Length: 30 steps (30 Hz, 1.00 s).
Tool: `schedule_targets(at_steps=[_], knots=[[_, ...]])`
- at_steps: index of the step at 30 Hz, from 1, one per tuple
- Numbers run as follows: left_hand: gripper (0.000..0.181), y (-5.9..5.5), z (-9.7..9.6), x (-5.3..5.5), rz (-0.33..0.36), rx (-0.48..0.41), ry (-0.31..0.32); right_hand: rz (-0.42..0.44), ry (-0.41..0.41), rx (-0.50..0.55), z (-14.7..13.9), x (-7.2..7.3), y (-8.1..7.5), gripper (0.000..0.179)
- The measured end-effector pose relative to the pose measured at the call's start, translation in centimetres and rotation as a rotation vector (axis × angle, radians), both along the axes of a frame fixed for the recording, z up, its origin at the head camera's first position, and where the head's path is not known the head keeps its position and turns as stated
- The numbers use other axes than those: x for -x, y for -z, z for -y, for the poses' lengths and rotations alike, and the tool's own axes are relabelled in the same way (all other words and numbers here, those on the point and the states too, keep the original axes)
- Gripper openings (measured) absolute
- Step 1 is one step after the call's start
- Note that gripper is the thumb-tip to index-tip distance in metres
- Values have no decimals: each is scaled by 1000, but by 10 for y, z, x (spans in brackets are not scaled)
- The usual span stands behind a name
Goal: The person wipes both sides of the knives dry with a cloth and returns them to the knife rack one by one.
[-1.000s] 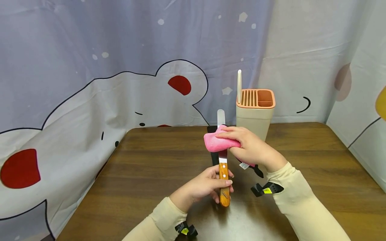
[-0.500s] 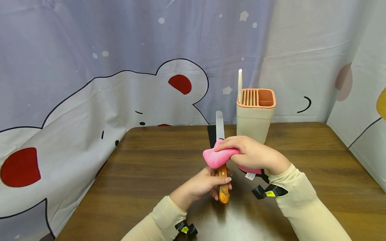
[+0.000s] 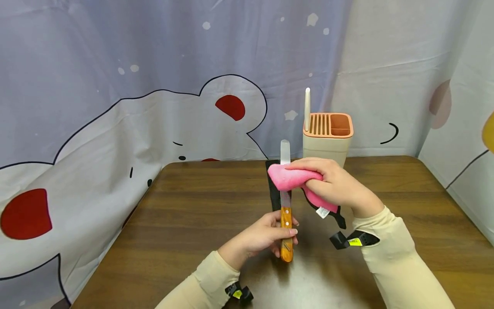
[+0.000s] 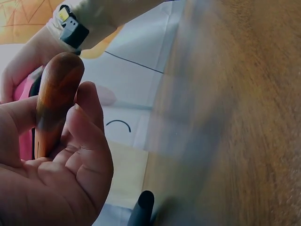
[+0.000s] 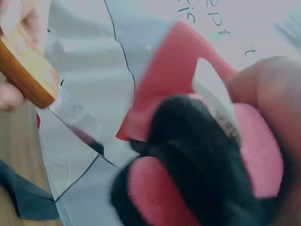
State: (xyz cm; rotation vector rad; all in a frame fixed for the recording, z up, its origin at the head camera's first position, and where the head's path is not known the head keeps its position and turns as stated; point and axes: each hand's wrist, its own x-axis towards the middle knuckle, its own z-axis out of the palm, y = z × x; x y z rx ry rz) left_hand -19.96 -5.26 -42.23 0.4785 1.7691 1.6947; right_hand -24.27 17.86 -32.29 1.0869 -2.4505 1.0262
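My left hand (image 3: 266, 234) grips the wooden handle (image 3: 286, 231) of a palette knife, fingers behind it and thumb across the front. Its long metal blade (image 3: 285, 152) has a rounded tip and points away from me. My right hand (image 3: 335, 182) holds a folded pink cloth (image 3: 287, 177) with black edging and a white label (image 3: 322, 212). The cloth lies across the middle of the blade and hides that stretch; tip and lower blade show on either side. In the right wrist view the cloth (image 5: 164, 80) is blurred and covers the far part of the blade (image 5: 77, 117).
Behind my right hand stands a cream knife holder (image 3: 326, 148) with an orange slotted top and a white-handled utensil (image 3: 307, 109) in it. A long black object (image 3: 273, 193) lies on the brown wooden table (image 3: 200, 206) beneath the blade. A patterned curtain (image 3: 162, 124) hangs behind.
The right hand drew the cloth down the blade close to the handle, then moved it back up and slightly right. The left hand keeps its grip almost in place.
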Motion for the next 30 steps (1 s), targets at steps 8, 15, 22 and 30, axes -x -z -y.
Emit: schedule_targets(at_steps=[8,15,22,30], knots=[[29,1,-4,-6,-44,34,47,-85,237,114,-1,9,3,56],[29,2,-6,-8,-55,54,61,-41,199,-55,3,14,10,58],[29,0,-4,-6,-36,34,29,-33,70,-169,7,9,12,58],[30,-1,-1,-3,-23,17,-6,4,-59,-221,16,-4,10,56]])
